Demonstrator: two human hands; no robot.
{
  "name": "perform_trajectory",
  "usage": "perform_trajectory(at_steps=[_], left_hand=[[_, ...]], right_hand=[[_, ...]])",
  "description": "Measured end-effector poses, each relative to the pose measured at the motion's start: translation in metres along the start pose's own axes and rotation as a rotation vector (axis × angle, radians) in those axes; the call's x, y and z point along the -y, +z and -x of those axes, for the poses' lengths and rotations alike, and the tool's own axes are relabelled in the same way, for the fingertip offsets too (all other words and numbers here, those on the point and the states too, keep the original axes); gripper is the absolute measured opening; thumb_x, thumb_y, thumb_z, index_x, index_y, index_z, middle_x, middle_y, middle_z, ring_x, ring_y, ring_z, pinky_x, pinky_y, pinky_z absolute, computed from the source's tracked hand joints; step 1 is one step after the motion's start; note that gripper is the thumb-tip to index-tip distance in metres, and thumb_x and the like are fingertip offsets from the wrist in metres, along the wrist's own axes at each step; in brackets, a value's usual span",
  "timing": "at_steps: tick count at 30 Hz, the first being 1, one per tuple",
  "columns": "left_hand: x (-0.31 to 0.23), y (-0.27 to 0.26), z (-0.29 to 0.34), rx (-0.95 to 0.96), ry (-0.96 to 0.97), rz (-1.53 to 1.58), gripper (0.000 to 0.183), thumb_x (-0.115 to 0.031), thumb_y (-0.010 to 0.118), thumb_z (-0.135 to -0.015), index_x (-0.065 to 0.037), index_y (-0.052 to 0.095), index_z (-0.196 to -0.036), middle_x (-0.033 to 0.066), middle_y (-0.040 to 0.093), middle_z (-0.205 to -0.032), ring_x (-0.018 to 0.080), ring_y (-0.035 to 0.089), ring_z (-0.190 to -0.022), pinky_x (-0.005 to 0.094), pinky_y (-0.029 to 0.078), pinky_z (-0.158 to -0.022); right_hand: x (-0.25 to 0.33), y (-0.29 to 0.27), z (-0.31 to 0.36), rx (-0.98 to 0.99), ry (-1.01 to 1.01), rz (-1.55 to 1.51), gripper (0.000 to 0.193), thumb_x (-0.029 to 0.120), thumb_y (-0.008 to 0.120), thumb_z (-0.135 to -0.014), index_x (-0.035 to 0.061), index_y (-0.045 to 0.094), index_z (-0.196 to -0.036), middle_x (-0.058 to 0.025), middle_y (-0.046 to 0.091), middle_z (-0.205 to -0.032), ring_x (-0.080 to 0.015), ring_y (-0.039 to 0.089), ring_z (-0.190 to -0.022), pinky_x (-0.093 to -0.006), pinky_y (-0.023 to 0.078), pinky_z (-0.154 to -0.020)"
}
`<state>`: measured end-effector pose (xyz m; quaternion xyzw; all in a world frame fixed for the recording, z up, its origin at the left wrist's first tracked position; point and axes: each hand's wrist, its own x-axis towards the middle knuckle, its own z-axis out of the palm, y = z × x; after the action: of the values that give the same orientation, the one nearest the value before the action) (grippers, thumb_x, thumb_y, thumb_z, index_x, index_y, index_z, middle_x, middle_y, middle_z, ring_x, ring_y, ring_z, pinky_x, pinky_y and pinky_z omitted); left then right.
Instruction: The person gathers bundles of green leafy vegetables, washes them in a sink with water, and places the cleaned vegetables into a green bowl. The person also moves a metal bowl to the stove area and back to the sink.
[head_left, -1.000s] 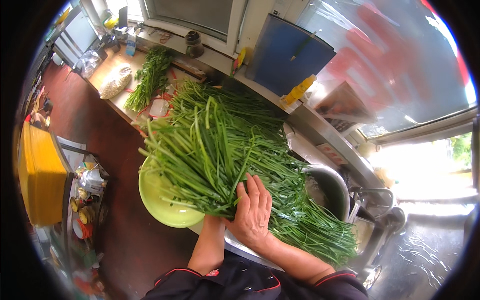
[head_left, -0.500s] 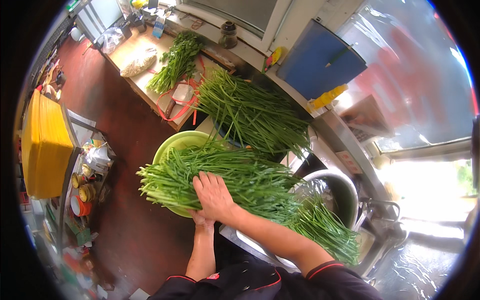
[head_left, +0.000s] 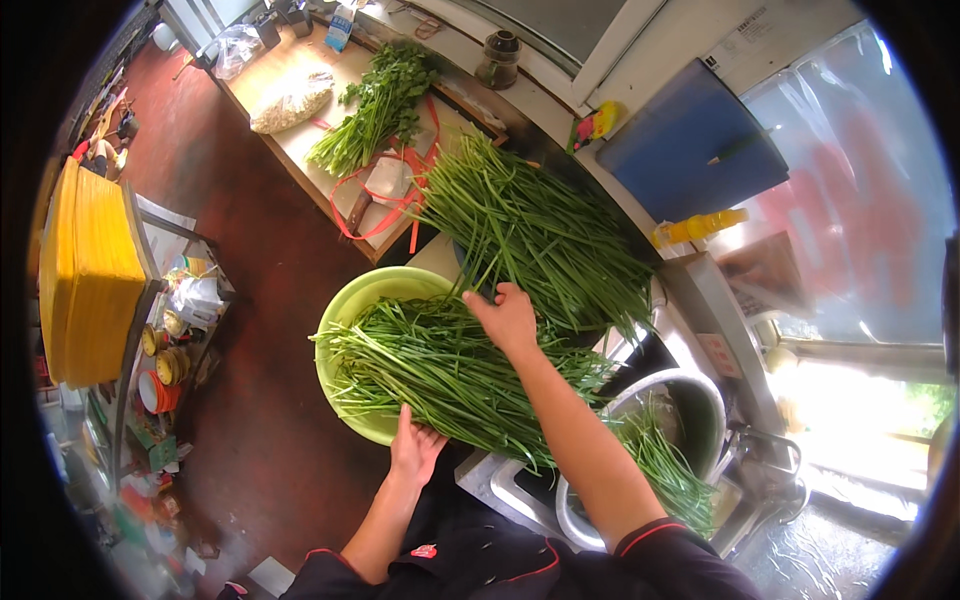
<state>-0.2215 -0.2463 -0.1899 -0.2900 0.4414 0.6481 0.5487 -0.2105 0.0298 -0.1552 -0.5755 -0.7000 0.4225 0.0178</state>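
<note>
A thick bundle of garlic chives (head_left: 430, 365) lies in a lime-green basin (head_left: 340, 300), its pale cut ends at the left and its leaves trailing past the right rim. At the bundle's near side my left hand (head_left: 416, 448) is open, fingers stretched out against the leaves by the rim. My right hand (head_left: 508, 318) lies at the far side of the bundle, with thumb and bent fingers apart; the leaves partly hide its fingertips. Behind it, a second large pile of garlic chives (head_left: 540, 230) rests on a container that is mostly covered.
A metal pot (head_left: 712, 410) at the right holds more chives (head_left: 665, 470), beside a sink faucet (head_left: 790, 450). The board at the back bears a cleaver (head_left: 385, 180), red ribbon, leafy herbs (head_left: 375, 115) and a bag of pale pieces (head_left: 292, 102). Yellow stacked sheets (head_left: 95, 280) stand left on a shelf.
The chive bundle has come down into the basin. My hands have parted: the left moved off to the near side, the right to the far side. The view has shifted slightly.
</note>
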Motion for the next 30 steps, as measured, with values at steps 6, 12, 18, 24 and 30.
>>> perform_trajectory(at_steps=[6,12,18,24,30], left_hand=[[-0.048,0.041,0.035,-0.256,0.748,-0.953,0.021,-0.012,0.072,-0.082,-0.003,0.053,-0.088,0.0046,0.049,-0.082,0.0147,0.047,-0.069,0.0255,0.040,-0.064],[-0.094,0.139,-0.065,-0.069,1.256,-1.333,0.041,-0.016,0.073,-0.078,0.001,0.054,-0.111,0.0154,0.052,-0.104,0.0315,0.050,-0.101,0.0405,0.041,-0.091],[-0.080,0.159,-0.114,-0.038,1.281,-1.476,0.058,-0.024,0.078,-0.073,0.001,0.052,-0.118,0.0180,0.053,-0.113,0.0341,0.050,-0.107,0.0438,0.041,-0.093],[-0.072,0.163,-0.124,0.057,1.243,-1.562,0.062,-0.029,0.083,-0.066,-0.007,0.056,-0.117,0.0116,0.055,-0.113,0.0331,0.050,-0.106,0.0435,0.040,-0.088],[-0.070,0.163,-0.099,0.082,1.157,-1.642,0.066,-0.029,0.083,-0.067,-0.008,0.052,-0.122,0.0114,0.055,-0.111,0.0326,0.050,-0.107,0.0426,0.039,-0.090]], right_hand=[[0.028,0.012,-0.047,0.123,0.233,0.076,0.058,0.055,0.067,-0.075,0.0005,0.067,-0.096,-0.0197,0.068,-0.101,-0.0354,0.065,-0.092,-0.0423,0.051,-0.081],[0.014,0.028,-0.059,-0.028,0.105,-0.014,0.037,0.036,0.056,-0.090,0.0006,0.067,-0.089,-0.0218,0.067,-0.088,-0.0397,0.063,-0.083,-0.0465,0.049,-0.074],[0.028,0.000,-0.051,-0.104,-0.097,-0.043,0.040,0.037,0.051,-0.095,0.0008,0.064,-0.084,-0.0223,0.065,-0.085,-0.0419,0.061,-0.082,-0.0497,0.047,-0.073],[0.034,-0.009,-0.050,-0.153,-0.196,-0.160,0.040,0.036,0.049,-0.098,0.0008,0.060,-0.082,-0.0141,0.062,-0.078,-0.0309,0.060,-0.073,-0.0426,0.045,-0.068],[0.034,-0.051,-0.065,0.186,0.049,-0.702,0.034,0.034,0.050,-0.099,0.0041,0.051,-0.084,-0.0013,0.049,-0.063,-0.0142,0.046,-0.051,-0.0332,0.043,-0.056]])
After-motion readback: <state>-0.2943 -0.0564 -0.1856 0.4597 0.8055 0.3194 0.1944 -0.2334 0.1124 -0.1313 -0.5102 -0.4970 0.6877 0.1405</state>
